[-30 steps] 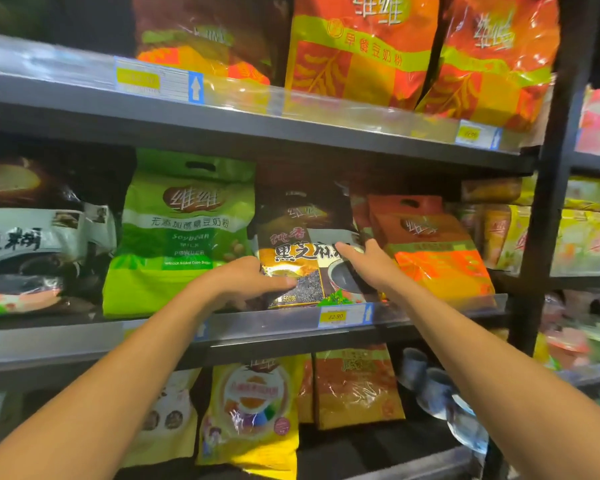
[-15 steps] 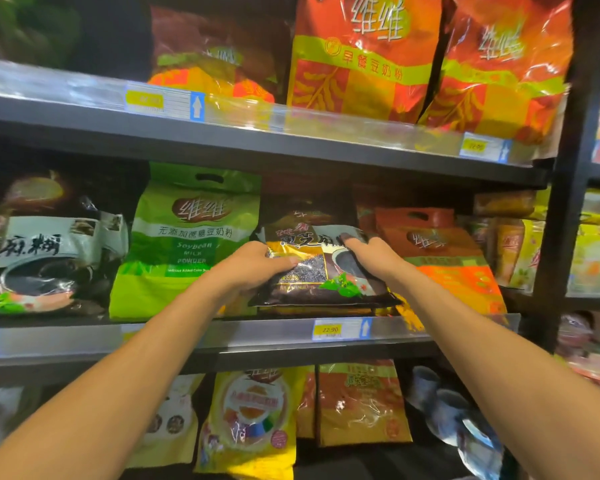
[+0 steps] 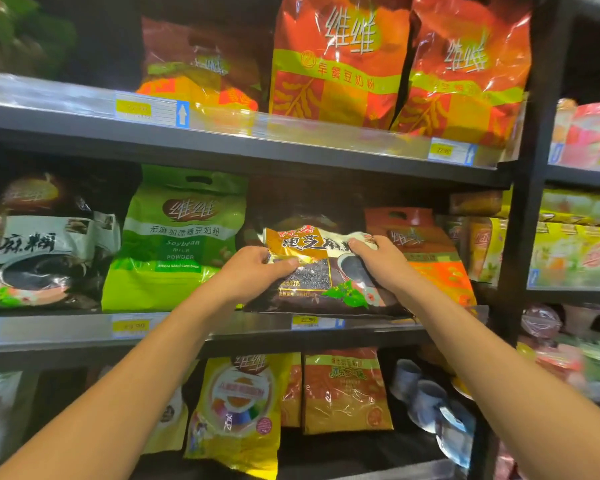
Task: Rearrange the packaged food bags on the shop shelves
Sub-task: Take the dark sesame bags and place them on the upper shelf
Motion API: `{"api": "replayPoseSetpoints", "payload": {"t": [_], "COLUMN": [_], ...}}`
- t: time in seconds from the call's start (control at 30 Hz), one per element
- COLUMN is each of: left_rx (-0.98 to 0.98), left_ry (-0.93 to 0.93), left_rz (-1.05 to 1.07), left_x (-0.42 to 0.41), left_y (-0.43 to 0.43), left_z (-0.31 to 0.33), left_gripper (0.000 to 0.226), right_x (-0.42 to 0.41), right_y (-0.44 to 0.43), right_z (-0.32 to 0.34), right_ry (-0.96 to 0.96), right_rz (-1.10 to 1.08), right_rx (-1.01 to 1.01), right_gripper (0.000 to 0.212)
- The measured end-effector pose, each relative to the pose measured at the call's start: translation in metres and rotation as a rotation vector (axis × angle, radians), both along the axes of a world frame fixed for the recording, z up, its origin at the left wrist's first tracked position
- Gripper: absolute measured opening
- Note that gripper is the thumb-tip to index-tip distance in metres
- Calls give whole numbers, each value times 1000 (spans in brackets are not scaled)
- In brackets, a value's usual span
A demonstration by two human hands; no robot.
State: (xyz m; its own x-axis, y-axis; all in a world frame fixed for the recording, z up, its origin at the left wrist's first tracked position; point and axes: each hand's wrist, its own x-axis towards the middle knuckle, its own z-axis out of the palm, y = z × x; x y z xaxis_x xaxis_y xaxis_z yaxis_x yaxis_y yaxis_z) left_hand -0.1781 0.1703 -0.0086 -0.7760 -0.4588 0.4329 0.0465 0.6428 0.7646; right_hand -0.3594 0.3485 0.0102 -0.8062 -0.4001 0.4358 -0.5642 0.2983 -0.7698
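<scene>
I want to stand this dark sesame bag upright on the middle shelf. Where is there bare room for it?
The only dark gap sits behind the sesame bag, between the green soybean bag and the orange bag. Left of the green bag, the black-and-white bag fills the shelf. Both hands hold the bag.

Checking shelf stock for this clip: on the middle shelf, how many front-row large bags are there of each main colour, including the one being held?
Dark sesame bags: 2, the left bag and the held bag, gripped by the left hand and right hand
Green bag: 1
Orange bag: 1
Total: 4
</scene>
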Motion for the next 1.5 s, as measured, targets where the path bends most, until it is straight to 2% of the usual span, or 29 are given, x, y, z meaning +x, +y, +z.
{"api": "replayPoseSetpoints", "payload": {"t": [0.1, 0.17, 0.23, 0.3, 0.43, 0.53, 0.7, 0.83, 0.87, 1.0, 1.2, 1.3, 1.5], "left_rx": [-2, -27, -39, -40, -18, 22, 157, 342, 413, 576, 651, 664, 626], "left_ry": [36, 70, 104, 123, 188, 175, 40, -88, -102, -158, -116, -100, -87], "left_rz": [-68, -79, -68, -87, -118, -123, -117, -84, -94, -96, 64, 117, 209], "left_x": [13, 22, 32, 42, 69, 86, 120, 151, 159, 190, 240, 267, 324], "left_y": [15, 28, 40, 49, 76, 93, 117, 129, 131, 145, 136, 124, 81], "left_z": [-11, -21, -36, -53, -87, -115, -166, -206, -215, -238, -258, -261, -266], "left_gripper": [49, 41, 38, 42, 24, 28, 30, 61, 62, 30, 22, 28, 20], "right_x": [12, 24, 40, 52, 75, 93, 121, 146, 152, 183, 225, 246, 297], "right_y": [19, 32, 46, 60, 89, 107, 127, 136, 137, 133, 105, 84, 31], "right_z": [-14, -24, -37, -53, -92, -124, -178, -217, -224, -244, -264, -268, -268], "right_ry": [-11, -2, 0, -80, -298, -336, -309, -304, -311, -340, -389, -405, -447], "right_rz": [20, 39, 50, 102, 292, 333, 314, 297, 302, 383, 470, 505, 568], "right_rx": [-96, -167, -245, -336, -477, -531, -507, -477, -470, -393, -326, -308, -304], "right_gripper": [72, 74, 66, 58, 33, 33, 23, 25, 26, 27, 32, 34, 37]}}
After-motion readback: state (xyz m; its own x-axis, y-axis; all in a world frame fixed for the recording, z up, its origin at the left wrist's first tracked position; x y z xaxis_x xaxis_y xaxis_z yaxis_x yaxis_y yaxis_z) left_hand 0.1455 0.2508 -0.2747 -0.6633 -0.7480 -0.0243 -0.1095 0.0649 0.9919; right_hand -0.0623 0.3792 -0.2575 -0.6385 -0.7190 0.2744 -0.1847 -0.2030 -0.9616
